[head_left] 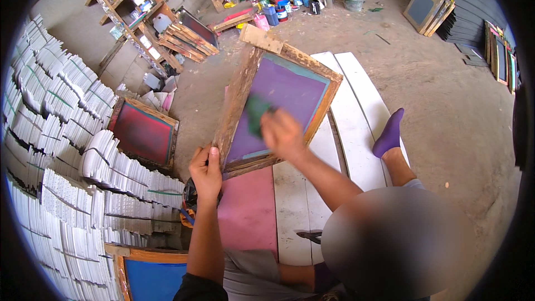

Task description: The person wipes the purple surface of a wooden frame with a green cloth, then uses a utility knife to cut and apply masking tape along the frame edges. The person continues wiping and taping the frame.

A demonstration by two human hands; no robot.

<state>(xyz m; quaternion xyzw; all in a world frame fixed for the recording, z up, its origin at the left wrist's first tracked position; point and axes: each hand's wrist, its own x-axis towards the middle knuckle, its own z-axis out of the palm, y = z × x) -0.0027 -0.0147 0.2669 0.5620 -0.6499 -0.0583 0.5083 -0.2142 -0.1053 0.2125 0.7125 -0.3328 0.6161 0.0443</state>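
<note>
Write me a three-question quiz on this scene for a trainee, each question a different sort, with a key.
1. Which hand grips the lower left corner of the wood-framed purple panel? A) left B) right C) neither

2. True or false: the right hand holds a white wad.

3. Fill in the colour: the framed panel at the bottom left, near the white stacks, is ____.

Key:
1: A, the left hand.
2: False; the wad is green, though blurred.
3: blue.
</note>
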